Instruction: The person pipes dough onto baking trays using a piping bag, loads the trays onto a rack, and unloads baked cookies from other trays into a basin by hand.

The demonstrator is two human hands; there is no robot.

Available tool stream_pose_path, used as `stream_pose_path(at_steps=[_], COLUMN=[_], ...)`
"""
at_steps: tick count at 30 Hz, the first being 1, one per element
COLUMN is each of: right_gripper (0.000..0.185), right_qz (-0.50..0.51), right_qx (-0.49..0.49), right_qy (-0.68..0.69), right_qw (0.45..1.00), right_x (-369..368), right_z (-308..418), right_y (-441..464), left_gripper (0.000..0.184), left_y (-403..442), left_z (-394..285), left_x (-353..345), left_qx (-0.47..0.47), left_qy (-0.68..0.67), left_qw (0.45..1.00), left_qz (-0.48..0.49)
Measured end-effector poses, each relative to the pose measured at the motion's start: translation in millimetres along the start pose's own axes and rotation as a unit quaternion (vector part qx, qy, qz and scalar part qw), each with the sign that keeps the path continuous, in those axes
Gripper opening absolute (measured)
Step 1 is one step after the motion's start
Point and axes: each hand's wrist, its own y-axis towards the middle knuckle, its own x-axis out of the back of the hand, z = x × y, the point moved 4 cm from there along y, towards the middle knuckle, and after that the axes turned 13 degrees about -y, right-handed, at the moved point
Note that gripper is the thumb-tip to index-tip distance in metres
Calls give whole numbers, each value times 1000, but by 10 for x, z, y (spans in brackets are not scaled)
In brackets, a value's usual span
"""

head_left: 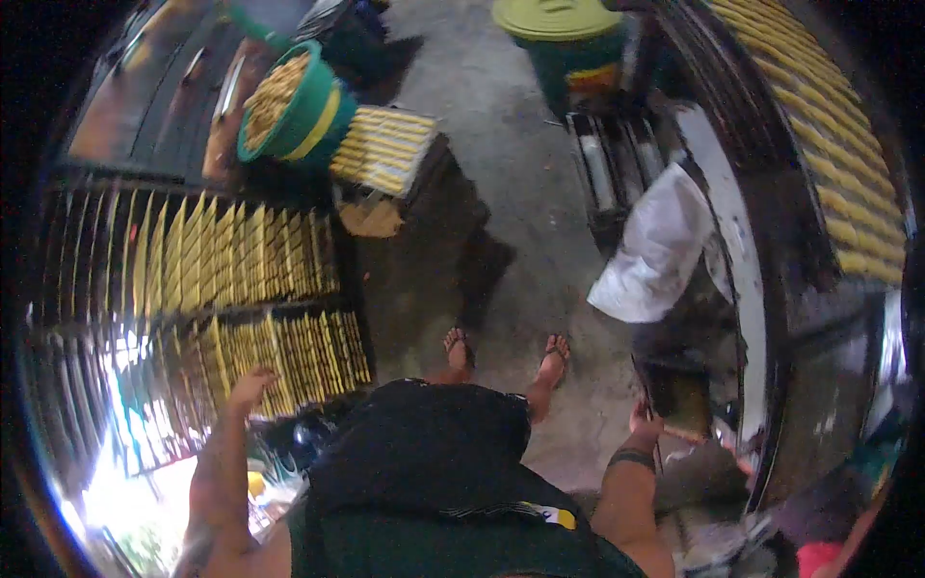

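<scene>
Left hand [252, 387], one: yours, beside the lower tier of the rack [323, 306], fingers loosely spread, with nothing seen in it. Whether a fingertip touches a tray there, you cannot tell from this blurred view.

Right hand [644, 422], one: yours, low at your right side, fingers narrowed round the thin edge of a dark tray [679, 397]. That edge grip probably keeps its face clear of your fingers; its far side is hidden.

Rack, one, at your left, in two tiers. Its slim yellow-edged trays stand close side by side, probably to fit many into little floor; they are too many and too blurred to count.

Green tub [332, 116], one, with one yellow band, leaning toward the left and filled with pale brown pieces, past counting. The tilt perhaps puts the contents within easy reach.

Light tray [421, 159], one, just beside the tub, bearing yellow strips in rows; the rows likely keep the strips apart. Their exact number is unclear.

Wide tray [838, 164], one at least, high at your right, with many more yellow rows.

Lidded bin [559, 67], one, green, with one yellow lid [557, 17], presumably shut to guard what is inside.

White sack [657, 246], one, draped at the right, well forward of your right hand.

Sandalled feet [552, 364], two, apart on the grey floor [511, 222], likely for balance.
</scene>
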Motion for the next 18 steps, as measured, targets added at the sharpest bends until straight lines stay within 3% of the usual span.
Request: stream_pose_path(at_steps=[1, 2, 3, 5, 6, 7, 8, 9, 11, 13, 14, 15, 16, 18], right_gripper=[43, 42, 42, 41, 36, 30, 25, 26, 27, 25, 24, 22, 26, 26], right_qz=[-25, -10, -17, 248, 129, 73, 77, 128, 55, 214, 175, 233, 209, 216], right_qx=[-18, -10, 2, -2, 35, 31, -11, -63, -61, -179, -248, -220, -170, -96], right_qy=[-12, -22, -34, -91, -130, -186, -227, -258, -435, -543, -538, -568, -645, -660], right_qw=[999, 1000, 999, 965, 983, 979, 971, 956, 897, 792, 786, 758, 715, 714], right_x=[97, 133, -86, 29, -133, -281, -345, -280, -728, -935, -1162, -1428, -1775, -2267], right_z=[0, 9, 5, 25, -11, -45, -101, -142, -372, -544, -744, -978, -1217, -1698], right_y=[13, -118, -288, -343, -659, -961, -1064, -917, -1248, -560, -788, -974, -1347, -1672], left_gripper=[37, 37, 36, 36, 38, 39, 41, 40, 40, 42, 43, 44, 45, 47], left_y=[-192, -389, -285, -130, -200, -287, -375, -475, -461, -412, -347, -273, -110, 230], left_z=[-13, 6, -394, 199, 261, 306, 348, 490, 678, 881, 977, 1089, 1297, 1579], left_x=[11, -51, -79, -21, -98, -186, -276, -378, -577, -647, -607, -566, -477, -81], left_qx=[74, 68, 76, -63, -24, 16, 56, 63, 77, 62, 40, 19, 10, 19], left_qy=[7, 0, 6, 106, 102, 99, 97, 3, -102, -104, -90, -72, -106, -216], left_qw=[997, 997, 997, 991, 993, 993, 991, 997, 991, 992, 995, 997, 993, 957], left_qz=[-24, -21, -9, 57, 61, 65, 68, 55, 28, 17, 20, 22, -52, -192])
